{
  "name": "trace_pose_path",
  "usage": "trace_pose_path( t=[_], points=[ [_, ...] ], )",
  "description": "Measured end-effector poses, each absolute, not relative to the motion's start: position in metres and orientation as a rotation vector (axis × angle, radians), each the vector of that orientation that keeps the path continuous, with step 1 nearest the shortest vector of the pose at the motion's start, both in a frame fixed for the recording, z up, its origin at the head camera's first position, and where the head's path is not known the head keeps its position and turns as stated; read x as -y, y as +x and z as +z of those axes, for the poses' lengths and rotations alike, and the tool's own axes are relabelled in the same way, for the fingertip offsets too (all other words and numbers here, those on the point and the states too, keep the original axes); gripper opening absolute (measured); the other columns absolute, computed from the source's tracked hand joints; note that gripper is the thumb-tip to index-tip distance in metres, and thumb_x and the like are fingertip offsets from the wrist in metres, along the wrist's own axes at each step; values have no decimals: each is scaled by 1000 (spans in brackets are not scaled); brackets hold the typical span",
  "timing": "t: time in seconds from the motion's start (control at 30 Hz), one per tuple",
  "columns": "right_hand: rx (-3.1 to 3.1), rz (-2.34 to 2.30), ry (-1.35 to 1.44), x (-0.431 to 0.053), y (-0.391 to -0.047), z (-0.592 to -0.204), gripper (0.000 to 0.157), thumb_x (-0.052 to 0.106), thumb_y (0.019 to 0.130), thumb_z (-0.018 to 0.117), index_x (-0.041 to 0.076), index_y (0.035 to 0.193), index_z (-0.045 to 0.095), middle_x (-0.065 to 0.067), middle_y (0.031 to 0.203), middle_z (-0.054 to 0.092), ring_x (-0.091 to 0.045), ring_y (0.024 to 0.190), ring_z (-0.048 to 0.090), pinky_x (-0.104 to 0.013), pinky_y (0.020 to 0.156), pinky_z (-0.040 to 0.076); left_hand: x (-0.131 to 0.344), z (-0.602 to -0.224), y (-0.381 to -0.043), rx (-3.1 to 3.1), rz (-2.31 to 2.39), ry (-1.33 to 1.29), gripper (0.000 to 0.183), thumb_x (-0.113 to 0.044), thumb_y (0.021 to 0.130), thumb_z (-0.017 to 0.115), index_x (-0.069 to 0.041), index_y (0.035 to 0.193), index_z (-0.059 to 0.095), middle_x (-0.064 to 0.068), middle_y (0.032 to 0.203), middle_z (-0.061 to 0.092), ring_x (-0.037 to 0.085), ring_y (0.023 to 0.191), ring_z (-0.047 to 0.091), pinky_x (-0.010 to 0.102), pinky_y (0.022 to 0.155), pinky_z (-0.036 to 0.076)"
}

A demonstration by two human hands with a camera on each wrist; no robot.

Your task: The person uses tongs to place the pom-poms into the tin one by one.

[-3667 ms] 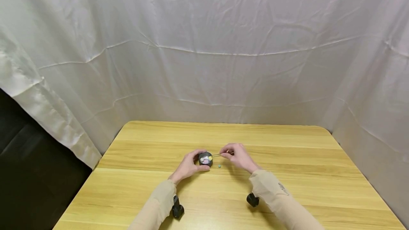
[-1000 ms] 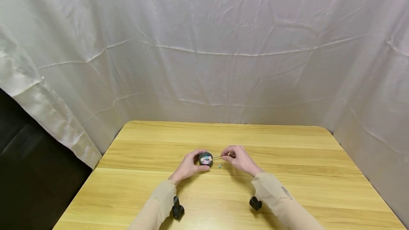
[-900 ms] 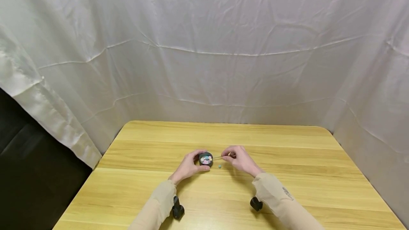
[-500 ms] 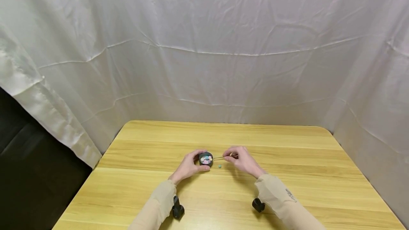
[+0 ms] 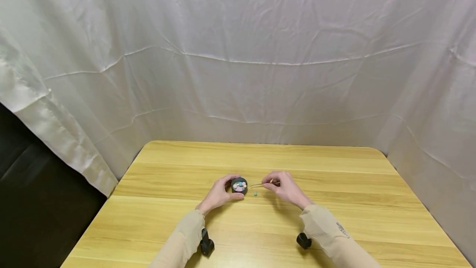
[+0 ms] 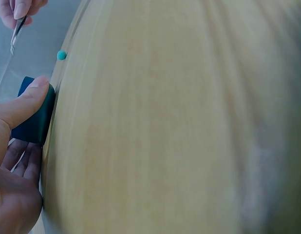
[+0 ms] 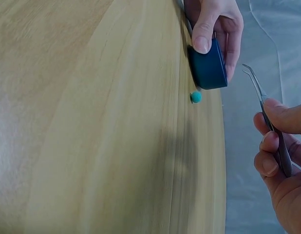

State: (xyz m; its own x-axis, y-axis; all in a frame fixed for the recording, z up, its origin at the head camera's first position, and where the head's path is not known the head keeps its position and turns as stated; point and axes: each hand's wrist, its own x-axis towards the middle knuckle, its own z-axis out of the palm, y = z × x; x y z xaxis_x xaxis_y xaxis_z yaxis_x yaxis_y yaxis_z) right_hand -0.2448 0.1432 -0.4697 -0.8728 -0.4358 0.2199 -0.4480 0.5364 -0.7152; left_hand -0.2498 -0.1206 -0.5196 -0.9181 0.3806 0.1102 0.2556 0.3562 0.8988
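With fingers and thumb curled round its sides, my left hand [image 5: 219,193] holds a small dark round dish [image 7: 207,68] on the table. Several pastel balls [image 5: 239,186] lie in the dish, seen from above in the head view. My right hand [image 5: 284,187] pinches dark-handled tweezers [image 7: 262,95] with bent tips. In the right wrist view their tips stand slightly apart, with nothing between them. They point toward the dish, just right of its rim. A single teal ball [image 7: 196,97] lies on the table beside the dish, below the tweezers in the head view.
The wooden table [image 5: 178,235] reaches back to a pale hanging curtain [image 5: 260,86], which also runs along both sides. A black surface [image 5: 37,202] shows at the lower left. Black wrist cameras [image 5: 207,244] hang from both sleeves.
The tweezers have drawn back right from over the dish, where a yellow ball was at their tips earlier. My right hand has shifted right and slightly nearer. My left hand and the teal ball stay put.
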Motion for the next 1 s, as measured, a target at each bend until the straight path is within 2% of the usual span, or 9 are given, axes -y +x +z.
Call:
trace_pose_path(
  t=[0.73,1.0],
  points=[
    [2694,1292,819,-149,-239,-471,9,7,93,70,5,97,78,-10,96,76,-7,80,67,-19,72,58,122,-518,-249,-2483,1607,597,69,-15,84,82,2,143,50,24,140,57,40,131,57,52,112,46],
    [2687,1302,823,-153,-236,-468,9,7,93,70,6,96,78,-10,96,76,-9,80,66,-19,70,57,122,-518,-248,-2490,1603,600,68,-15,84,83,1,143,51,23,140,58,40,131,56,52,112,46]
  ],
)
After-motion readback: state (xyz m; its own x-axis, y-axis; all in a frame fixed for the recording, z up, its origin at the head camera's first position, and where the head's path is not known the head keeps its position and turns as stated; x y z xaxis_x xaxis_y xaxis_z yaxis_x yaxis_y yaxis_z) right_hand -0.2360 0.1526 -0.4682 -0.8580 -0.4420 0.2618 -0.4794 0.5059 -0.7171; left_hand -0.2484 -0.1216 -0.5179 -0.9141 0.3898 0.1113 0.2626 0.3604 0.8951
